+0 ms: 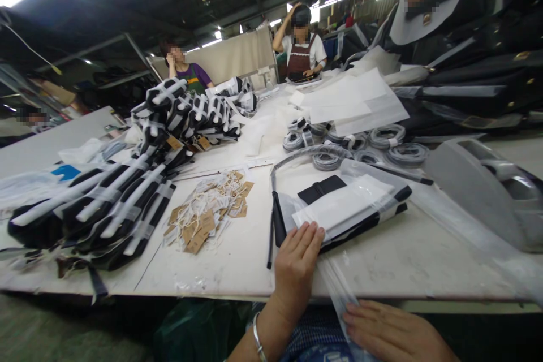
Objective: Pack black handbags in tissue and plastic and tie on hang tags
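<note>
A black bag (373, 216) lies on the table in front of me, with a white sheet (345, 203), clear plastic and a wrapped strap (307, 150) on it. My left hand (297, 257) rests its outstretched fingers on the bag's near left corner; it is open. From beneath the bag, a creased strip of clear plastic film (337, 277) runs down over the table edge. My right hand (386, 328) is closed on that film, its fingers straight and its thumb hidden.
Loose paper tags with strings (207, 209) lie left of the bag. Black wrapped bags (106, 203) are piled farther left. Behind are coiled straps (326, 158) and paper sheets (356, 99); a grey tape dispenser-like object (470, 186) stands right. Co-workers (303, 48) are across the table.
</note>
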{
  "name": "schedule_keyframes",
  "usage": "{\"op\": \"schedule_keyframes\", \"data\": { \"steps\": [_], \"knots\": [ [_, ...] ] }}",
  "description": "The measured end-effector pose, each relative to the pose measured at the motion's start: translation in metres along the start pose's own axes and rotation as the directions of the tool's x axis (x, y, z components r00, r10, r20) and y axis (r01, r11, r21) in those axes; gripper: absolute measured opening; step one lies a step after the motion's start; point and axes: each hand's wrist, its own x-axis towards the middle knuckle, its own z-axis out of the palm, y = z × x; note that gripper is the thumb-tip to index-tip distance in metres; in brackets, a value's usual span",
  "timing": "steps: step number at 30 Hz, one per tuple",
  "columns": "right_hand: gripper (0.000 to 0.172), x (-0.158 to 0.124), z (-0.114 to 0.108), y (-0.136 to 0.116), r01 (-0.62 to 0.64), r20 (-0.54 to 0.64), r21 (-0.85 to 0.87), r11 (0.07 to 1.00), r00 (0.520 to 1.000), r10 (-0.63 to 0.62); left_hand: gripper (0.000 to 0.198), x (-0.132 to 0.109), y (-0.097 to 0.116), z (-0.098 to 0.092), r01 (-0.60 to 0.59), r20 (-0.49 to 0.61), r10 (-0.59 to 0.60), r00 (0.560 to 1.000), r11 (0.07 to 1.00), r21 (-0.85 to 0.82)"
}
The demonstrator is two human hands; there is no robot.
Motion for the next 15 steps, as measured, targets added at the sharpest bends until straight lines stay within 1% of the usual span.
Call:
{"op": "schedule_keyframes", "data": {
  "steps": [4, 9, 11, 15],
  "knots": [
    [0.031, 0.004, -0.012, -0.003, -0.067, -0.053, 0.057, 0.996, 0.996, 0.07, 0.038, -0.001, 0.0, 0.001, 0.008, -0.001, -0.008, 1.0, 1.0, -0.006],
    [0.029, 0.016, -0.021, 0.005, -0.148, -0.021, 0.178, 0.973, 0.988, 0.154, 0.039, -0.001, 0.0, 0.0, 0.007, -0.006, -0.008, 1.0, 1.0, -0.03],
    [0.031, 0.015, -0.019, 0.011, -0.147, -0.011, 0.177, 0.973, 0.988, 0.152, 0.039, -0.002, 0.0, 0.0, 0.019, 0.006, -0.019, 1.0, 0.999, -0.037],
    [0.038, 0.01, -0.012, 0.024, -0.15, 0.026, 0.116, 0.982, 0.989, 0.148, 0.039, -0.001, 0.001, -0.001, 0.039, 0.016, -0.038, 0.999, 0.998, -0.053]
  ]
}}
